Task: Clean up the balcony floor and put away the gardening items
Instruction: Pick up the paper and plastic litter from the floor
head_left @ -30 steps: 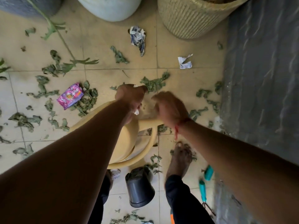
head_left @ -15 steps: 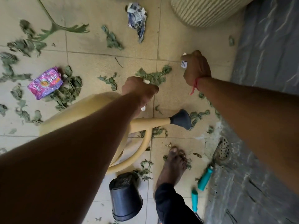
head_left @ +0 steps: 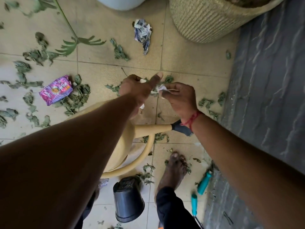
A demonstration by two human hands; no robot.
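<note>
Right hand [head_left: 179,98] pinched a crumpled white paper scrap [head_left: 160,88] close against left hand [head_left: 137,90], whose curled fingers held small white paper bits [head_left: 142,80], thumb stuck out, above the beige tiled floor [head_left: 189,63]. Risk judged: the left hand was already full, so the scrap could slip at hand-over and drop among the dried green leaves [head_left: 77,98]. A pink foil snack wrapper [head_left: 56,90] and a crumpled printed paper [head_left: 142,33] lay uncollected.

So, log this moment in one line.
left hand grips white paper bits | right hand pinches crumpled white paper scrap | dried green leaves on floor
</note>
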